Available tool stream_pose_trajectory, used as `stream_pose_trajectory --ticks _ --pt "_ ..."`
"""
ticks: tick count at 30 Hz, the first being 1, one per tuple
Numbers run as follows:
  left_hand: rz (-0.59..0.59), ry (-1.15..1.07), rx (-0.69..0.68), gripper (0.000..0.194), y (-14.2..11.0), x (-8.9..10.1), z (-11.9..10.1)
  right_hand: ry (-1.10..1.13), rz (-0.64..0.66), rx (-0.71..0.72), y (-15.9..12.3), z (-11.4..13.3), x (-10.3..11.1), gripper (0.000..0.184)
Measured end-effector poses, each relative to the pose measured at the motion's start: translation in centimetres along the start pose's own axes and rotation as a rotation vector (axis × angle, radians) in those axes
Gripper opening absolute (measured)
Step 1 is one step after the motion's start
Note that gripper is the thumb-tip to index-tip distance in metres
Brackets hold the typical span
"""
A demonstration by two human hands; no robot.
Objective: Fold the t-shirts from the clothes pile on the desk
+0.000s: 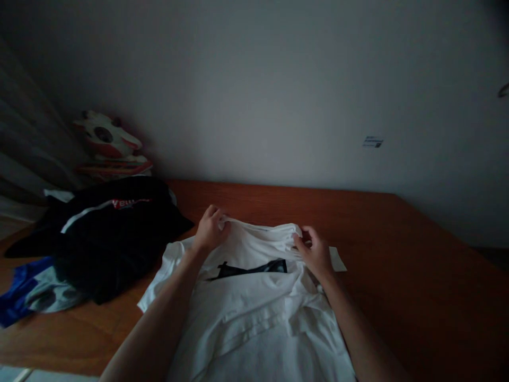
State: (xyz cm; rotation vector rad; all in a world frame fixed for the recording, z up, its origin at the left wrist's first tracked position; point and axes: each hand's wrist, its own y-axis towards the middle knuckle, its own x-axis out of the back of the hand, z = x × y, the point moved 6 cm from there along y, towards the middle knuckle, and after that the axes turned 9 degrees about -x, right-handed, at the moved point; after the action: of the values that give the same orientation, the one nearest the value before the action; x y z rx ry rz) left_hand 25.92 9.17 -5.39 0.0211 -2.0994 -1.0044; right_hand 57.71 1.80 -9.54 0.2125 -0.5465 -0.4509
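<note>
Head: white shirt (254, 331) lengthwise toward wall (254, 95)

Head view, facing forward and down, above tabletop (397, 254).

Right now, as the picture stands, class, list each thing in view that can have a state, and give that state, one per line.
White shirt: wrinkled, upper edge lifted, dark print partly hidden
Left hand: gripping the shirt's upper edge
Right hand: gripping that edge farther right
Black garment: heaped
Blue-and-grey cloth: crumpled against the black garment
Wall sticker: stuck on
Curtain: hanging in folds
</note>
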Motion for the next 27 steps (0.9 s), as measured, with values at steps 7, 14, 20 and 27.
stream_pose_trajectory --ticks 7,14,20,27 --pt "-0.155 0.128 0.044 0.027 0.2 2.4 0.1 0.091 -0.240 0.115 -0.2 1.6 2.5 0.018" --pt "-0.139 0.186 0.112 0.019 0.9 3.0 1.1 -0.002 -0.150 0.021 1.3 0.5 3.1 0.027" --pt "0.015 -0.365 0.482 0.031 0.8 2.1 3.1 0.235 0.046 -0.349 2.0 -1.9 2.6 0.048" --pt "-0.100 -0.460 0.490 0.045 1.0 2.7 3.0 0.448 0.272 -0.188 1.6 -0.1 2.2 0.043"
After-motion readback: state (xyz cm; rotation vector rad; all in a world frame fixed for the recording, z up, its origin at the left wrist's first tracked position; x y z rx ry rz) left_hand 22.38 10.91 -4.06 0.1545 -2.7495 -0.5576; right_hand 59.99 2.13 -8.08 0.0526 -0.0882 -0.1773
